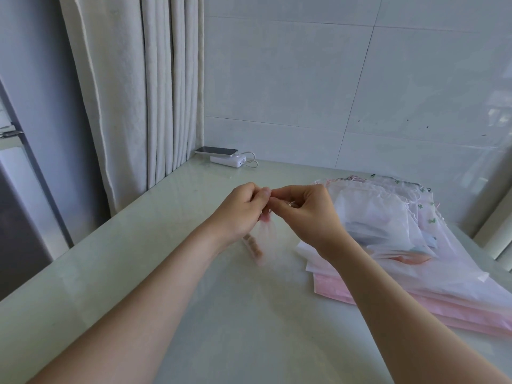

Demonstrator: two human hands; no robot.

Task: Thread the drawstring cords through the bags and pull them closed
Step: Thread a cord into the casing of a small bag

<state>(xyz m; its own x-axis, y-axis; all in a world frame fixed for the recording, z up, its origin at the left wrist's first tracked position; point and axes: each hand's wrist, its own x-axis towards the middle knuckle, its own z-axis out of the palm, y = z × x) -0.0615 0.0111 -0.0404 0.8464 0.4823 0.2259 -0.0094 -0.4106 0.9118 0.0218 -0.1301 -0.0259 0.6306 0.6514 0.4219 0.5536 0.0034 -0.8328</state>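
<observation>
**Both hands pinched at the neck of one little bag, centre frame**

I'm looking down over both forearms, which run in from the bottom corners and meet just above the middle of the frame. The left hand [243, 209] and right hand [307, 214] are fingertip to fingertip. On both, the fingers [264, 194] are curled in tight, thumb against forefinger, and they pinch the top of a small sheer bag [265, 236].

The bag hangs from that pinch, whitish and see-through, drooping towards the desk [171, 273] below the hands. There's a smudge of pink right at its neck. That may be the drawstring cord, but the picture is too blurred there for me to say.

A short row of brownish blocks [253, 246] shows at the bag's lower left edge. I cannot tell whether they sit inside the bag or lie on the desk behind it.

At centre right, just beside the right wrist, a stack of bags [410, 234] lies flat on the desk. White sheer ones are on top and pink ones stick out underneath.

At the back of the desk, upper middle of the frame, a phone [216, 151] rests on a white power bank [227, 160] with a cable [253, 162] looping off its right end. A pale curtain [144, 92] hangs in the upper left, and a tiled wall [332, 79] fills the upper right.
</observation>
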